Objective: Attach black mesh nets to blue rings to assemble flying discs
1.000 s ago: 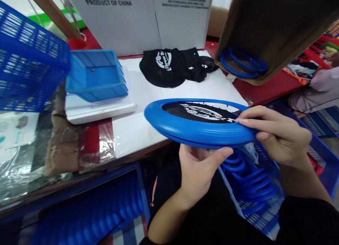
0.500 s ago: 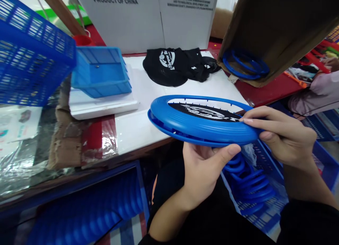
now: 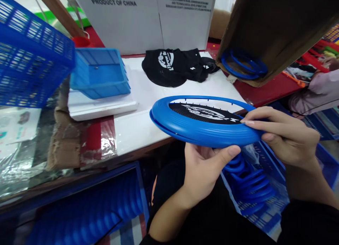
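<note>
Just above the table's front edge I hold a blue plastic flying disc (image 3: 185,126), slightly tilted. Its wide ribbed rim is made of two stacked rings, with a thin gap showing at the left front. A black fabric piece (image 3: 203,112) with white print lies within the rim; small pegs show along the far inner edge, where the fabric does not reach. My left hand (image 3: 205,170) grips the rim from below, its thumb along the front and its fingers hidden underneath. My right hand (image 3: 283,135) pinches the right side, fingertips on the fabric's edge, thumb below.
Black printed fabric pieces (image 3: 169,68) lie on the white tabletop (image 3: 132,132). A light-blue bin (image 3: 99,75) stands left, beside a blue basket (image 3: 31,50). A tilted carton (image 3: 265,29) holds blue rings (image 3: 243,64). More rings (image 3: 251,185) fill a crate below; another person's sleeve (image 3: 315,91) shows at right.
The gap between the two rings at the left and front has mostly closed. The fabric shows a little more fully. Both hands keep nearly the same places.
</note>
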A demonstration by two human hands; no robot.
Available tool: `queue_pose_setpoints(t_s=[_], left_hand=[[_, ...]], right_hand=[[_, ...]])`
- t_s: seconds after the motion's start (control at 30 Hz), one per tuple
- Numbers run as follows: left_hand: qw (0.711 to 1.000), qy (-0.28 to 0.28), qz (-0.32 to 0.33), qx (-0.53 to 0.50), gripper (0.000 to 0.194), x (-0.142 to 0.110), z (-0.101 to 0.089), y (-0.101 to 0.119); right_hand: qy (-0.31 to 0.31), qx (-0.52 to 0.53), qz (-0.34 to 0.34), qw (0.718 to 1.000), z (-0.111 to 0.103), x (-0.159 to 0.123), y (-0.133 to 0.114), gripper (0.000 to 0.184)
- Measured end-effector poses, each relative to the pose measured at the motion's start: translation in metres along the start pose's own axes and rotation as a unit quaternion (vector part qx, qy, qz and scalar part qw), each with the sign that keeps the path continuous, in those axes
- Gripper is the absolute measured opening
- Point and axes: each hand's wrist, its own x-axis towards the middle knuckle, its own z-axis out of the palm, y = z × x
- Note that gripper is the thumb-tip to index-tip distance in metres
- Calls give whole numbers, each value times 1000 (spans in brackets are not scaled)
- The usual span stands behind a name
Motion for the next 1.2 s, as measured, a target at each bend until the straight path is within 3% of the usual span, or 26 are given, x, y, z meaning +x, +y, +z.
queue_pose_setpoints(t_s=[0.2, 0.33, 0.47, 0.6, 0.7, 0.77, 0.8, 0.87, 0.93, 1.0, 1.03, 1.1, 1.2], left_hand=[[1000, -13, -28, 3, 72, -1, -7, -1], [996, 19, -84, -7, 67, -4, -21, 1], [981, 118, -152, 1, 52, 0, -36, -9], [965, 199, -170, 14, 42, 11, -49, -32], [957, 234, -170, 12, 39, 19, -60, -49], [954, 249, -168, 7, 37, 23, -67, -60], [952, 256, -167, 4, 37, 24, -71, -65], [948, 271, -165, -2, 39, 25, -78, -75], [944, 285, -167, -6, 43, 24, -85, -85], [942, 289, -172, -2, 49, 22, -92, -92], [942, 288, -174, 3, 53, 21, -96, -96], [943, 283, -174, 19, 59, 19, -102, -100], [947, 272, -167, 37, 63, 17, -109, -104]], right_hand=[[0, -21, -5, 1000, 1, -3, 6, 37], [-15, -71, -16, 997, 14, -11, 5, 34], [-4, -104, -21, 994, 44, -34, 13, 35], [26, -101, 3, 995, 78, -62, 32, 38], [61, -91, 63, 992, 104, -80, 41, 37], [125, -72, 152, 978, 126, -90, 43, 36], [173, -50, 219, 959, 138, -93, 42, 39], [302, 49, 359, 882, 162, -95, 40, 57], [408, 220, 455, 760, 180, -91, 38, 66], [452, 375, 489, 645, 189, -82, 39, 62], [460, 426, 491, 604, 189, -78, 41, 58], [471, 476, 489, 559, 184, -71, 48, 51], [468, 497, 499, 534, 172, -72, 60, 47]])
